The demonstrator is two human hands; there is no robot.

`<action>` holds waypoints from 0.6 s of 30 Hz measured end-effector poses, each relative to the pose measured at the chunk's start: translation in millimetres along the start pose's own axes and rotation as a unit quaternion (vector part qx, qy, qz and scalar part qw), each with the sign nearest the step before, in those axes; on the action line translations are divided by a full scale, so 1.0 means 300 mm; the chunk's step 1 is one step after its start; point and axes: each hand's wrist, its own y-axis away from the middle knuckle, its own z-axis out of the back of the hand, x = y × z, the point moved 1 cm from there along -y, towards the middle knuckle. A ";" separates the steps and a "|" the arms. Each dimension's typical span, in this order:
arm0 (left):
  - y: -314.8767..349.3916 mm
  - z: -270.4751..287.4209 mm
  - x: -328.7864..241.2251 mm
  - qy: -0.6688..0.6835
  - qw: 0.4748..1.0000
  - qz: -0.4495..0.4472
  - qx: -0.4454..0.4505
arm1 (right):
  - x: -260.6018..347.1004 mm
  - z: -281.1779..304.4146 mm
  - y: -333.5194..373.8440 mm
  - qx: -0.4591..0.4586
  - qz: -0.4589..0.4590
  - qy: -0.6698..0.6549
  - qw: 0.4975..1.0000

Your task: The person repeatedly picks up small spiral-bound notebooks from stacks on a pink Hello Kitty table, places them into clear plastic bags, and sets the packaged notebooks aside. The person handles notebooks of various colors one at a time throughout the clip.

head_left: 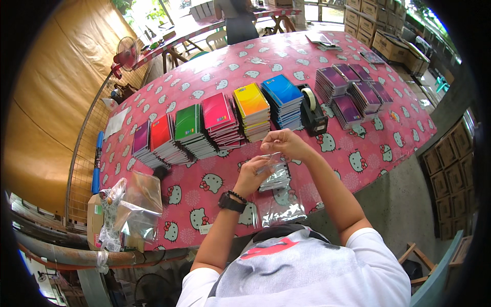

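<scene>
In L hand (pixel 253 175): upper end of clear plastic bag (pixel 280 211), pinched btwn thumb and fingers; at R hand (pixel 284 144): fingers curled in, thumb and forefinger close together just above bag; grip on film or not, can't tell; bag located at near edge of table (pixel 207 181), directly in front of torso; small notebook stack (pixel 279 179) w/ pale page edges, in or under film, can't tell which; beyond hands, L to R in row: purple, red, green, pink, yellow and blue spiral notebooks (pixel 251 105), stacked; adj. to blue stack, on R: black tape dispenser (pixel 313 116) w/ roll fitted; farther R: grouped stacks of purple notebooks (pixel 350 97); at near L corner: loose clear plastic sleeves (pixel 143 197); on L wrist: black watch (pixel 231 203).
</scene>
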 end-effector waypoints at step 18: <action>0.038 0.024 0.106 0.182 0.967 0.159 0.080 | -0.110 -0.051 0.085 -0.027 0.150 -0.020 0.988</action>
